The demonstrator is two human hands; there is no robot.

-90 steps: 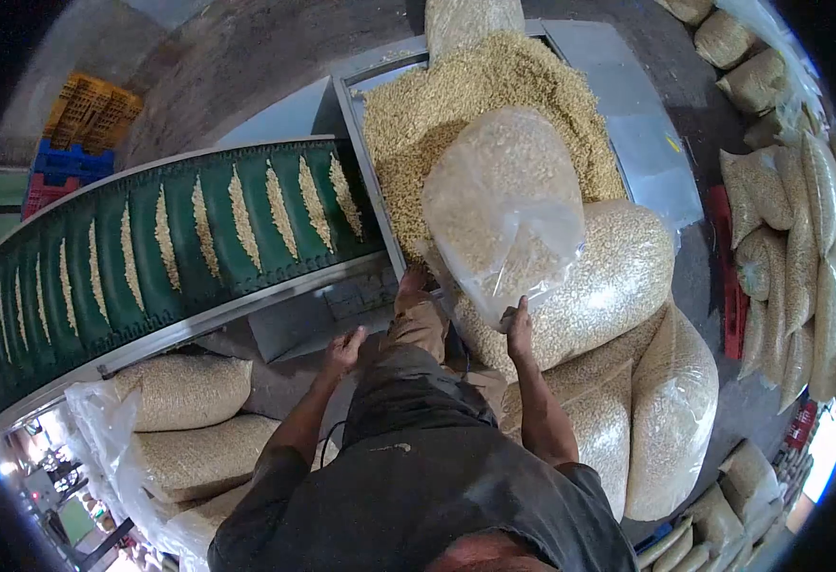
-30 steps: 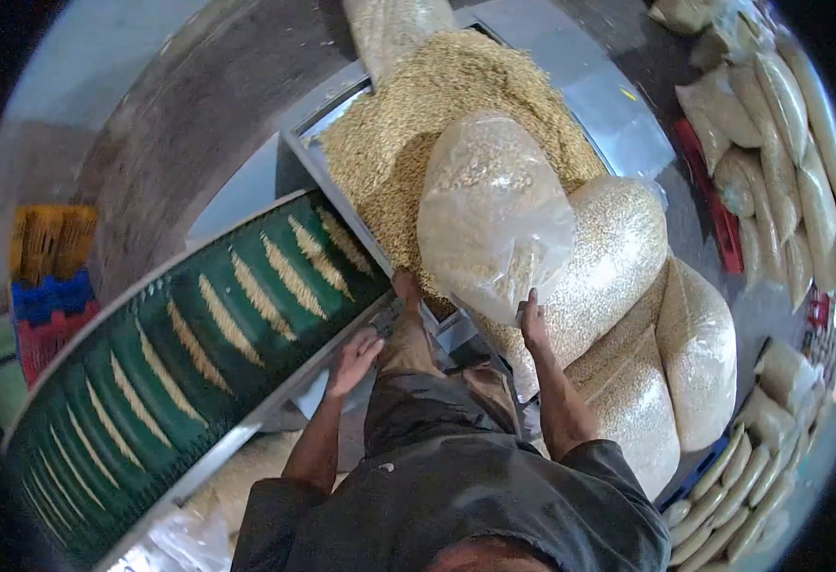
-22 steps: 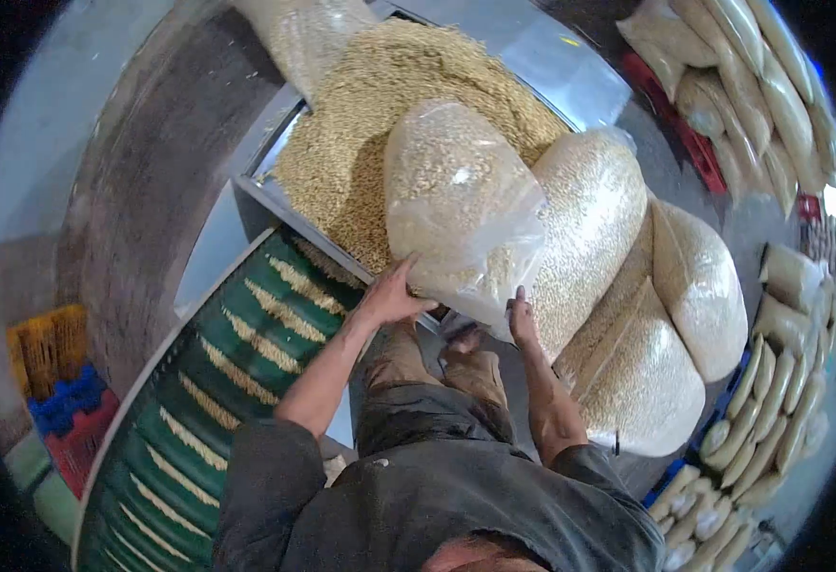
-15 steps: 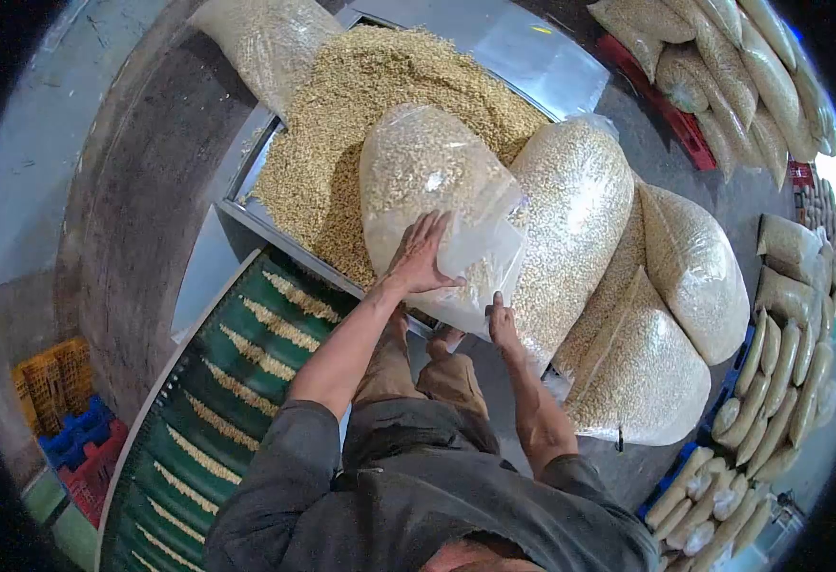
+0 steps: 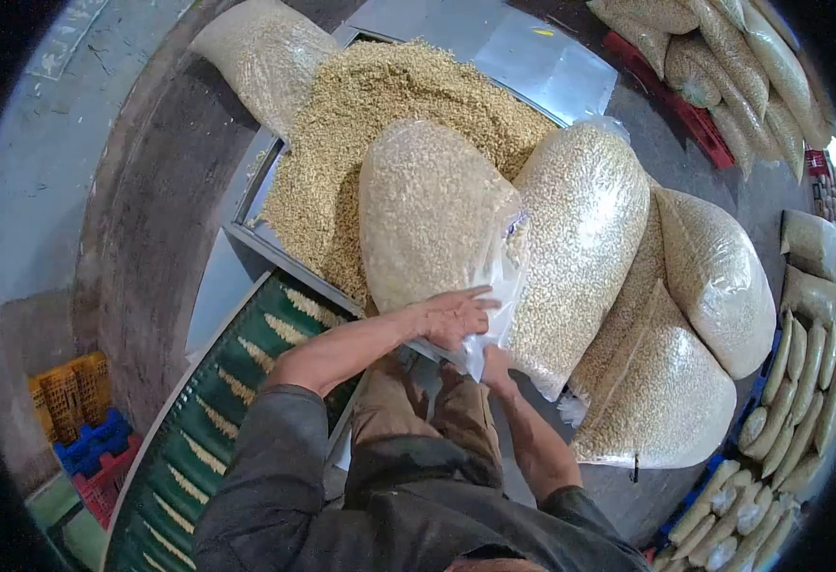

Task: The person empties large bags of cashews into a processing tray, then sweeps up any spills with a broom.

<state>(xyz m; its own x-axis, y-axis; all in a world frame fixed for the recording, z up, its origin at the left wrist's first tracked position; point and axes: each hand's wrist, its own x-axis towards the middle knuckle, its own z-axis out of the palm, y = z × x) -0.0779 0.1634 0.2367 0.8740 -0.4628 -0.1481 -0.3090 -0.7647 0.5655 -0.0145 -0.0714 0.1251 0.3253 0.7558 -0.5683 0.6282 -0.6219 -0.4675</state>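
A big clear plastic bag (image 5: 427, 205) full of small pale pieces leans on a heap of the same pieces (image 5: 389, 86). My left hand (image 5: 456, 319) is at the bag's loose, gathered mouth, fingers curled over the plastic. Just below and to the right, my right hand (image 5: 496, 370) grips the lower end of that loose plastic; its fingertips are partly hidden. Touching the held bag on its right is a second filled bag (image 5: 580, 210).
A metal bin (image 5: 246, 234) holds the heap. Below left runs a green cleated conveyor (image 5: 265, 381) carrying pale pieces. More filled bags (image 5: 713, 276) stand at right, with stacked bags (image 5: 799, 372) beyond. Plastic crates (image 5: 79, 391) sit at far left.
My left hand has slid down from the bag's face to its mouth and curled its fingers. The loose plastic is now bunched, and my hands are closer together.
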